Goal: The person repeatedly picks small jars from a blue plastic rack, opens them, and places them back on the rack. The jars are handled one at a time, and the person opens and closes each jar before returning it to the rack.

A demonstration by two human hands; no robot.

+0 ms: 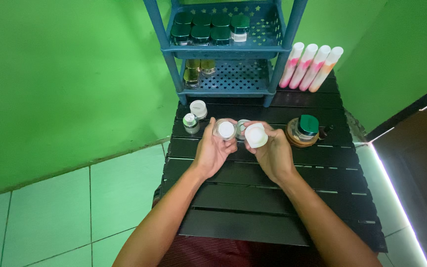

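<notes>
head view: above the black slatted tabletop [273, 198], the left hand [212, 151] pinches a small clear jar with white inside [225, 129], the right hand [274, 153] pinches its round white lid [256, 135], seemingly off, apart.

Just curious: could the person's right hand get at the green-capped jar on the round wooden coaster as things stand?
Probably yes. The green-capped jar stands in the open beside the right hand, nothing between, but that hand already holds a small white jar.
</notes>
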